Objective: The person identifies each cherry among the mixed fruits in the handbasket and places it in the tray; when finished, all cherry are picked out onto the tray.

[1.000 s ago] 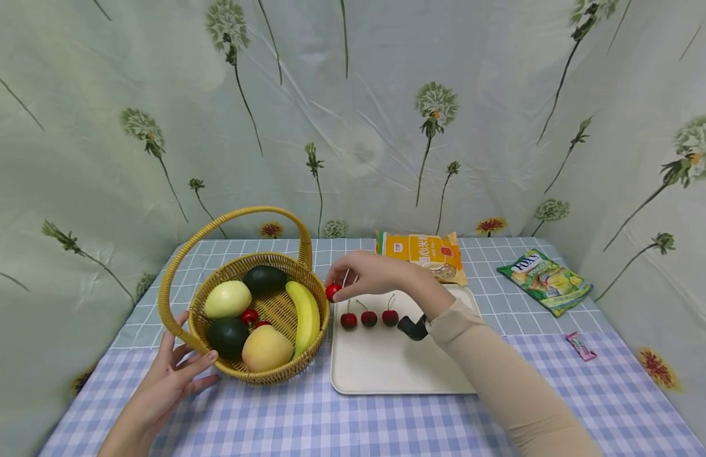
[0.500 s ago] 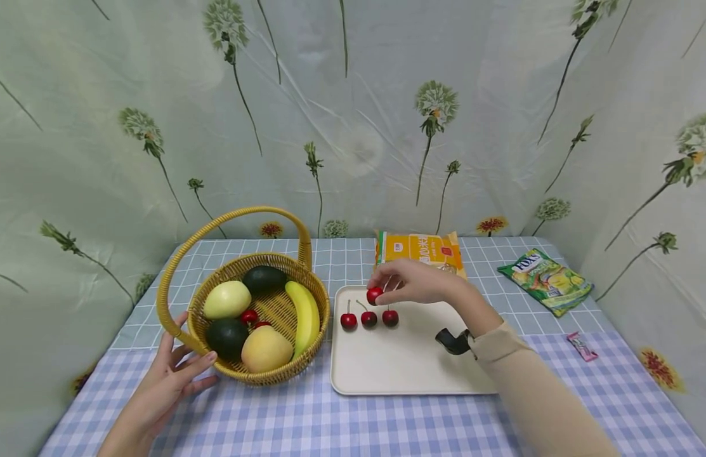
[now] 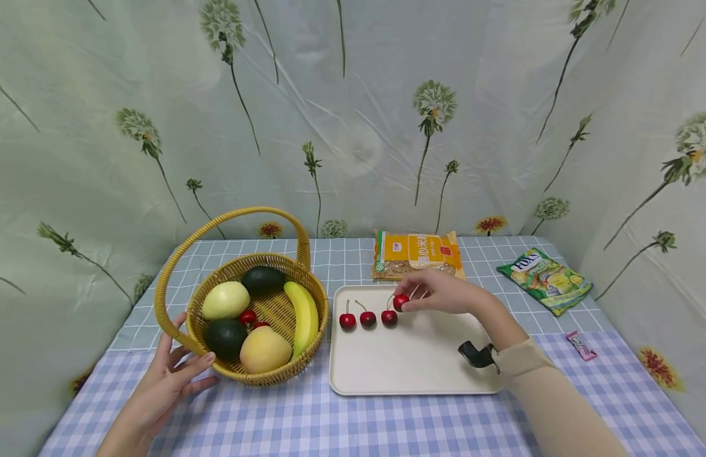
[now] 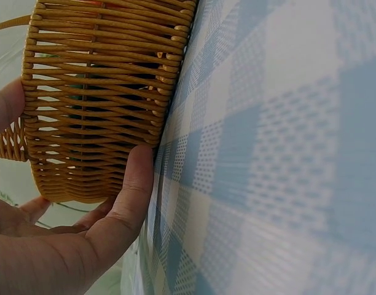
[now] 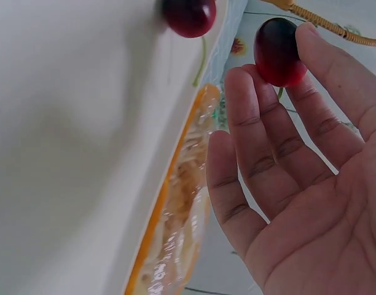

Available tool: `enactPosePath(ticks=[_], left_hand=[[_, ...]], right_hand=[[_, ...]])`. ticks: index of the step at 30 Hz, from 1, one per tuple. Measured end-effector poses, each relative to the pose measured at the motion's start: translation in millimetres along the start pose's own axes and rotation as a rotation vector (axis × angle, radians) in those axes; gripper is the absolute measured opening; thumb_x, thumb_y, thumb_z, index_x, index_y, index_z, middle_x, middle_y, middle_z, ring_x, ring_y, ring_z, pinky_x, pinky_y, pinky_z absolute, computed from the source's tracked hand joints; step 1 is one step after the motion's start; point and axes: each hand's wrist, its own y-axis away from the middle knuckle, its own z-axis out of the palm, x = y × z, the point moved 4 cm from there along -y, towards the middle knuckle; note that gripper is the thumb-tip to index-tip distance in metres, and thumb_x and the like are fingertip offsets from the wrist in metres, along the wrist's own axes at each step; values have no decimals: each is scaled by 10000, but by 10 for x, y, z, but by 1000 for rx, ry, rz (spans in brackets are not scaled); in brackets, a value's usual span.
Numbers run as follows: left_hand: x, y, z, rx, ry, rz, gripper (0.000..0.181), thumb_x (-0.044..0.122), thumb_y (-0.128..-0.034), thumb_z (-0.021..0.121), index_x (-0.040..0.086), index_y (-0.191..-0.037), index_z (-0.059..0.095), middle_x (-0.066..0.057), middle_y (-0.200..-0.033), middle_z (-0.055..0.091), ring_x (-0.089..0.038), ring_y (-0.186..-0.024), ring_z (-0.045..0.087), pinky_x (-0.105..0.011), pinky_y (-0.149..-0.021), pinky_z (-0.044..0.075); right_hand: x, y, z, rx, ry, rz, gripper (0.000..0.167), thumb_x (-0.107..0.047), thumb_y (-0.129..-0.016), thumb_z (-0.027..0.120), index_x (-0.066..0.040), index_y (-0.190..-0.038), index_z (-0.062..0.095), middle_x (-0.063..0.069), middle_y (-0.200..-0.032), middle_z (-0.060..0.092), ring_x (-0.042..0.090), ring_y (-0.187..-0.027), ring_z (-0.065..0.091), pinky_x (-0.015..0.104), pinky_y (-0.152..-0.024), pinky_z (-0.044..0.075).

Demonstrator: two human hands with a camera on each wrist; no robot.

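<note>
In the head view my right hand [image 3: 444, 293] pinches a red cherry [image 3: 401, 303] just over the tray [image 3: 398, 368], right of three stemmed cherries [image 3: 368, 319] in a row. In the right wrist view, thumb and fingertips hold that dark red cherry by its sides, its stem partly hidden. My left hand [image 3: 164, 384] rests against the left side of a yellow wicker basket [image 3: 261, 379], near the handle's base. Its spread, fairly straight fingers touch the woven wall [image 4: 96, 123] in the left wrist view.
The basket contains a banana [image 3: 301, 317], a peach [image 3: 266, 349], dark green fruit [image 3: 226, 339], a pale green fruit [image 3: 226, 300] and red cherries [image 3: 248, 317]. An orange food bag [image 3: 418, 254] lies behind the tray. At right are a green candy bag [image 3: 547, 280] and a pink wrapped candy [image 3: 581, 346].
My right hand has carried the cherry rightward from beside the basket's rim, past the row, to its right end and slightly lower. The left hand and basket stay in place.
</note>
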Motion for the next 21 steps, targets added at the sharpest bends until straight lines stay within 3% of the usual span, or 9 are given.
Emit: enactPosePath(ticks=[11,21], left_hand=[[13,-3,4,1,-4,-6,1048,78,-1078,635,424,-1698,-135,-334,-1681,84,31,-1038,651,-423,-863,669],[13,-8,6,6,-4,-35,1065,93,-1075,647,449,-1691,-145,-346,-1707,32,4,-1041,671,-438,-879,665]], right_hand=[[177,74,42,10,-30,-44,214,-230,-992,794,-92,-1153,765,21,-1095,776,145,-971,714,279,-912,602],[312,113,77,35,-6,26,223,-249,-983,805,-119,-1161,773,-13,-1062,773,158,-967,677,267,-899,574]])
